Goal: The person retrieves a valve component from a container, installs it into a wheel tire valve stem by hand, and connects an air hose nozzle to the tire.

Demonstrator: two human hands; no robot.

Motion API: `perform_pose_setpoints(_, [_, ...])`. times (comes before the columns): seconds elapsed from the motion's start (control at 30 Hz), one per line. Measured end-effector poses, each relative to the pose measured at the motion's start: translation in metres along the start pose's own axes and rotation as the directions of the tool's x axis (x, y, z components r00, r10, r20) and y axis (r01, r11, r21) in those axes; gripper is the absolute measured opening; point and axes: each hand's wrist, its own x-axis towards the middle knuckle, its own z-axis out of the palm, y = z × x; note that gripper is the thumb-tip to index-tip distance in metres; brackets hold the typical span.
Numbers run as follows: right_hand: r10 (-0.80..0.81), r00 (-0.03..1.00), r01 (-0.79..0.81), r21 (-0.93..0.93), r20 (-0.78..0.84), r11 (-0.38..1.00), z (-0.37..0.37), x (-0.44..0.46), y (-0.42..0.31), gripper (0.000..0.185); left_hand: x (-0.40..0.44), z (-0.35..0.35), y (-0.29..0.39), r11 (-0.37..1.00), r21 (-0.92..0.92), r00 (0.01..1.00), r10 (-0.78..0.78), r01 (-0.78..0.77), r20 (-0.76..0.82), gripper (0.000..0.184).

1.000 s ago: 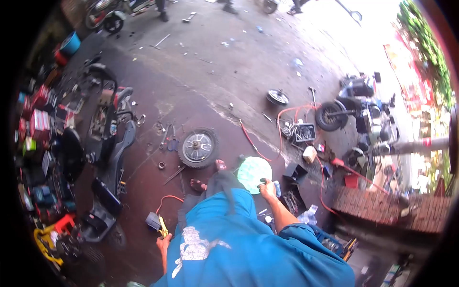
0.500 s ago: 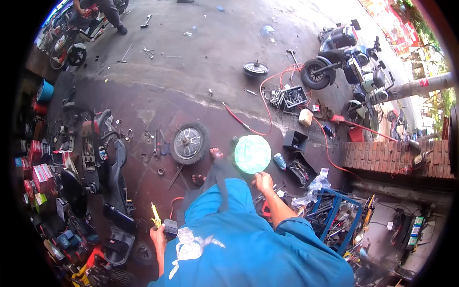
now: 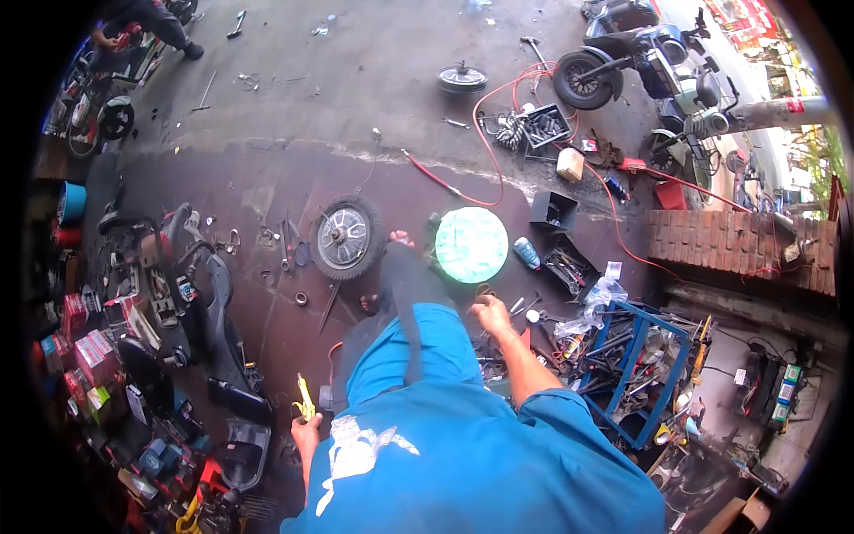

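My left hand (image 3: pixel 307 433), low in the view beside my blue shirt, is closed round a yellow tool (image 3: pixel 305 398) with a narrow tip, which looks like an air blow gun. My right hand (image 3: pixel 490 314) is in front of my right knee with its fingers curled together. A small brownish loop shows at its fingertips; I cannot make out what it is. Just beyond that hand stands a round stool-like thing with a bright pale-green top (image 3: pixel 471 245). A spoked wheel with a tyre (image 3: pixel 347 238) lies flat on the floor near my feet.
A stripped scooter frame (image 3: pixel 218 311) stands at left beside stacked boxes (image 3: pixel 96 358). At right are a blue metal frame (image 3: pixel 639 374) among tools, black bins (image 3: pixel 553 211) and a red hose (image 3: pixel 503 178). Parked motorbikes (image 3: pixel 654 80) stand behind; another person (image 3: pixel 156 18) is at far left.
My view has shifted, so the floor items sit higher. My right hand has drawn slightly away from the stool top, and a brownish loop now shows at its fingers. My left hand keeps the yellow tool.
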Motion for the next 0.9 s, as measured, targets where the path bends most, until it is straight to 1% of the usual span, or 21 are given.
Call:
perform_pose_setpoints(0.03, [0.030, 1.000, -0.030, -0.012, 0.007, 0.999, -0.003, 0.000, 0.002, 0.047, 0.003, 0.000, 0.000, 1.000, -0.009, 1.000, -0.010, 0.010, 0.012, 0.046])
perform_pose_setpoints(0.1, [0.068, 0.998, -0.068, -0.036, -0.007, 0.997, -0.014, -0.006, -0.008, 0.046, 0.003, 0.004, 0.013, 0.991, -0.130, 1.000, 0.005, -0.007, -0.014, 0.047])
perform_pose_setpoints(0.13, [0.099, 0.995, -0.098, -0.083, 0.004, 0.992, -0.022, -0.008, -0.016, 0.046, 0.002, 0.008, 0.018, 0.981, -0.191, 1.000, 0.008, -0.013, -0.028, 0.047])
perform_pose_setpoints(0.17, [0.123, 0.992, -0.122, -0.077, 0.002, 0.989, -0.027, -0.006, -0.021, 0.046, 0.008, 0.009, 0.024, 0.988, -0.154, 0.999, 0.012, -0.019, -0.041, 0.050])
perform_pose_setpoints(0.2, [0.147, 0.989, -0.147, -0.075, 0.001, 0.986, -0.031, 0.000, -0.023, 0.047, 0.011, 0.011, 0.030, 0.987, -0.161, 0.999, -0.011, 0.003, -0.046, 0.050])
perform_pose_setpoints(0.3, [0.096, 0.995, -0.098, -0.179, -0.018, 0.979, -0.036, 0.049, -0.012, 0.046, 0.025, 0.026, 0.056, 0.980, -0.196, 0.997, 0.018, -0.033, -0.079, 0.050])
perform_pose_setpoints(0.33, [0.139, 0.990, -0.131, -0.186, 0.034, 0.974, -0.038, 0.077, -0.005, 0.045, 0.029, 0.033, 0.071, 0.977, -0.208, 0.996, 0.023, -0.041, -0.085, 0.049])
perform_pose_setpoints(0.37, [0.043, 0.999, -0.050, -0.248, -0.034, 0.968, -0.035, 0.105, 0.002, 0.044, 0.038, 0.044, 0.084, 0.974, -0.222, 0.995, 0.027, -0.046, -0.091, 0.048])
perform_pose_setpoints(0.4, [-0.052, 0.997, 0.030, -0.385, -0.049, 0.923, -0.035, 0.133, -0.003, 0.044, 0.052, 0.057, 0.098, 0.970, -0.236, 0.995, 0.028, -0.051, -0.100, 0.048])
perform_pose_setpoints(0.43, [-0.012, 1.000, 0.013, -0.423, 0.007, 0.906, -0.038, 0.167, -0.009, 0.046, 0.068, 0.071, 0.112, 0.974, -0.225, 0.996, 0.017, -0.036, -0.086, 0.048])
perform_pose_setpoints(0.47, [-0.059, 0.998, 0.066, -0.468, 0.028, 0.881, -0.034, 0.193, -0.029, 0.048, 0.090, 0.091, 0.114, 0.964, -0.262, 0.996, 0.026, -0.047, -0.082, 0.048])
perform_pose_setpoints(0.5, [-0.045, 0.995, 0.087, -0.578, 0.086, 0.811, -0.034, 0.225, -0.050, 0.051, 0.122, 0.115, 0.114, 0.951, -0.301, 0.995, 0.045, -0.069, -0.085, 0.048])
perform_pose_setpoints(0.53, [-0.019, 0.984, 0.130, -0.644, 0.177, 0.754, -0.029, 0.280, -0.043, 0.053, 0.156, 0.140, 0.115, 0.937, -0.336, 0.994, 0.070, -0.096, -0.088, 0.048])
perform_pose_setpoints(0.57, [-0.079, 0.968, 0.219, -0.648, 0.238, 0.729, -0.023, 0.320, -0.049, 0.054, 0.184, 0.157, 0.138, 0.977, -0.194, 0.992, 0.068, -0.087, -0.102, 0.049])
perform_pose_setpoints(0.6, [-0.040, 0.950, 0.239, -0.642, 0.308, 0.729, -0.016, 0.360, -0.060, 0.061, 0.209, 0.175, 0.161, 0.998, -0.047, 0.993, 0.048, -0.053, -0.104, 0.050])
perform_pose_setpoints(0.63, [-0.074, 0.946, 0.288, -0.714, 0.315, 0.639, -0.005, 0.391, -0.069, 0.065, 0.237, 0.199, 0.159, 0.981, -0.167, 0.989, 0.084, -0.104, -0.124, 0.050])
perform_pose_setpoints(0.67, [-0.004, 0.937, 0.296, -0.790, 0.349, 0.537, 0.007, 0.425, -0.072, 0.076, 0.272, 0.223, 0.156, 0.943, -0.281, 0.978, 0.135, -0.176, -0.160, 0.050])
perform_pose_setpoints(0.73, [0.008, 0.912, 0.382, -0.859, 0.409, 0.341, 0.041, 0.475, -0.083, 0.077, 0.324, 0.262, 0.164, 0.839, -0.507, 0.973, 0.105, -0.197, -0.205, 0.051])
perform_pose_setpoints(0.8, [0.036, 0.891, 0.433, -0.872, 0.452, 0.229, 0.064, 0.531, -0.053, 0.076, 0.356, 0.286, 0.180, 0.815, -0.527, 0.957, 0.109, -0.241, -0.269, 0.051])
perform_pose_setpoints(0.83, [0.024, 0.885, 0.459, -0.880, 0.465, 0.120, 0.064, 0.578, -0.003, 0.064, 0.370, 0.294, 0.182, 0.798, -0.535, 0.945, 0.124, -0.277, -0.303, 0.051])
perform_pose_setpoints(0.9, [0.075, 0.899, 0.421, -0.899, 0.431, 0.124, 0.067, 0.604, 0.020, 0.062, 0.398, 0.312, 0.166, 0.750, -0.587, 0.934, 0.117, -0.306, -0.338, 0.053])
